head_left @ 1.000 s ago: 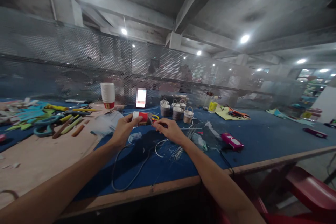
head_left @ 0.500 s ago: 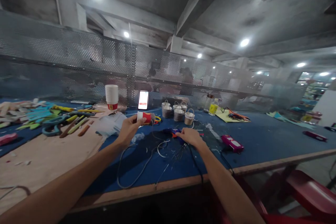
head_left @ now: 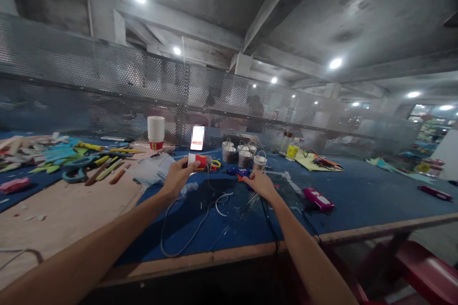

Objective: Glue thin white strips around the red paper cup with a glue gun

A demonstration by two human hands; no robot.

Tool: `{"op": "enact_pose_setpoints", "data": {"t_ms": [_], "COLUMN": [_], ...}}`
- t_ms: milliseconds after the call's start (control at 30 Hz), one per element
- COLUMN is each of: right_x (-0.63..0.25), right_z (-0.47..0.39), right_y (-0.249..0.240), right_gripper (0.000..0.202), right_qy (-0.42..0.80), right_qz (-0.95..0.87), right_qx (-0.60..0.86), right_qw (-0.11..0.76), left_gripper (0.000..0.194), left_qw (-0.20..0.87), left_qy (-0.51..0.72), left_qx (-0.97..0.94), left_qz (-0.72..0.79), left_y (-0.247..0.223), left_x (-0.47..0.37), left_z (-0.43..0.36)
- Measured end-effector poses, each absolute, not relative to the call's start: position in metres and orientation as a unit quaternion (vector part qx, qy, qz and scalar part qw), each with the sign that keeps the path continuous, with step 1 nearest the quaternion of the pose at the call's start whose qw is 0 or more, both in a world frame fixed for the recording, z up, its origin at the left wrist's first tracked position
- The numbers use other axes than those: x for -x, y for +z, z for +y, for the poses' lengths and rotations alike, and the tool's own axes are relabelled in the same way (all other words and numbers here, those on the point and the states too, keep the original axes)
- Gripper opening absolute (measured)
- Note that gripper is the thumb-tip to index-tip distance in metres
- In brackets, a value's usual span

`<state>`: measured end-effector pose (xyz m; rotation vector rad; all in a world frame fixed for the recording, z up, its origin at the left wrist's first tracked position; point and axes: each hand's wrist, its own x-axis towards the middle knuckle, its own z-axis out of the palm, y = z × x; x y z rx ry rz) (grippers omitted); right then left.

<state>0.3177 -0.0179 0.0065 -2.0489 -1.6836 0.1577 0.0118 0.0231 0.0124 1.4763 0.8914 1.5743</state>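
Note:
In the head view my left hand (head_left: pixel 178 176) is closed round a small red and white paper cup (head_left: pixel 197 161), which lies on its side in the grip. Grey cord (head_left: pixel 208 164) is wound about one end of the cup, and its loose length (head_left: pixel 186 243) trails in a loop over the blue table. My right hand (head_left: pixel 261 184) is wrapped round the handle of a blue glue gun (head_left: pixel 239 171) with an orange trigger; its nozzle points left at the cup. Part of the handle is hidden by the fingers.
Several cord-wrapped cups with handles (head_left: pixel 244 157) stand behind the glue gun. Further left are a lit phone (head_left: pixel 197 138), a stack of paper cups (head_left: pixel 156 129) and scissors (head_left: pixel 77 169). A yellow-labelled bottle (head_left: pixel 292 150) and a magenta box (head_left: pixel 318 199) lie right. Mesh panels border the back.
The glue gun has lifted slightly and shows more clearly between my hands. My left hand keeps the cup nearly in place. The whole view has shifted a little.

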Motion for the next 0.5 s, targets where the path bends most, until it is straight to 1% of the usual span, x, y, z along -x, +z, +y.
{"op": "enact_pose_setpoints", "data": {"t_ms": [133,267,367,500], "right_x": [-0.321,-0.315,-0.307,-0.304], "right_z": [-0.018,-0.023,-0.032,-0.049], "right_y": [0.011,0.011,0.010,0.020], "right_gripper": [0.031,0.028,0.035,0.046], "right_qy": [0.077,0.129,0.187,0.230], "right_qz": [-0.583,-0.565,-0.551,-0.534], "right_qx": [0.726,0.659,0.597,0.533], "right_qw": [0.357,0.480,0.553,0.614], "left_gripper": [0.044,0.047,0.049,0.052], "left_qw": [0.385,0.387,0.393,0.420], "left_qy": [0.619,0.620,0.620,0.617], "left_qx": [-0.583,-0.585,-0.584,-0.577], "left_qz": [0.359,0.352,0.346,0.332], "left_y": [0.007,0.001,0.000,0.004], "left_x": [-0.012,-0.014,-0.015,-0.018], "left_z": [0.027,0.033,0.034,0.030]}}
